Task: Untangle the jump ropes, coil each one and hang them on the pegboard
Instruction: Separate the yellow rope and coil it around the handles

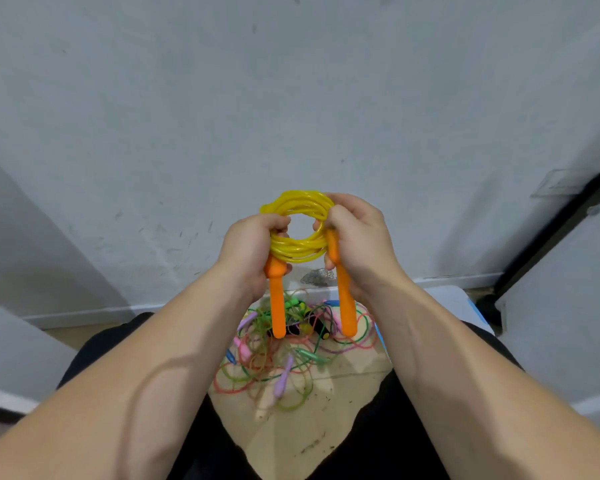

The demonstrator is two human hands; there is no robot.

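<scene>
1. Closest to the lens, between two bare forearms and knees in dark trousers (94, 344), a seated person leans over a tan floor (309, 438).
2. At arm's length, the left hand (248, 247) and the right hand (357, 237) are raised a little apart. Each is clamped on one side of the yellow rope (297, 245), which is wound into a tight ring of several turns and held upright in the air between them.
3. Fingers of the left hand curl round the coil and the top of the left orange handle (278, 306). The right hand grips the opposite side together with the right orange handle (346, 306). Both handles hang straight down, side by side but not touching.
4. Below and beyond the hands, a tangled pile (291, 362) of thin pink, green and lilac ropes with mixed handles lies on the floor, not yet sorted.
5. Behind everything stands a scuffed grey wall (291, 98). No pegboard is in view, so where the coil must hang cannot be told.
6. Nothing visibly ties the ring, and grip alone appears to keep it together. If either hand slackens while changing hold, the springy plastic turns would likely spring open and drop onto the pile, knotting in again. The dangling handles could also swing and catch loose loops on the way to the board.
</scene>
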